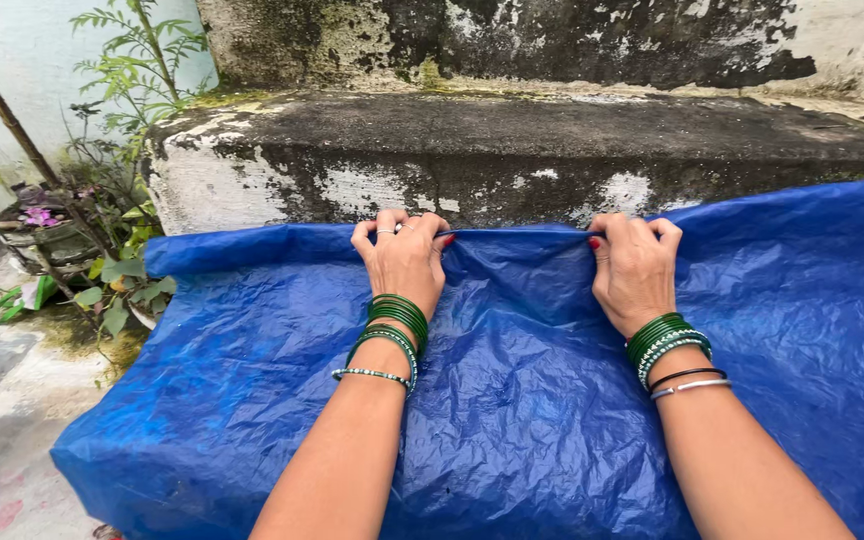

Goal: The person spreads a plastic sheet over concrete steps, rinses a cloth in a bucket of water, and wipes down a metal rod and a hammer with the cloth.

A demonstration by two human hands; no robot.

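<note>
— What has each grip got?

— Left hand [404,262] and right hand [635,270] are both pinched closed on the far edge of the blue tarp [512,400], mid-frame, a taut fold between them.

— Anything in the way?

— A mossy concrete ledge [512,150] rises just behind that edge. Potted plants [102,230] stand at the left. The tarp spreads from the grip toward the lower frame.

Both forearms were bare, without sleeves. The left hand [407,262] carried rings on two fingers and red-painted nails; below the fingers, at the wrist, sat a stack of green bangles and one beaded bangle. The right hand [635,270] had red nails, with green bangles, a thin black band and a silver bangle at the wrist.
</note>
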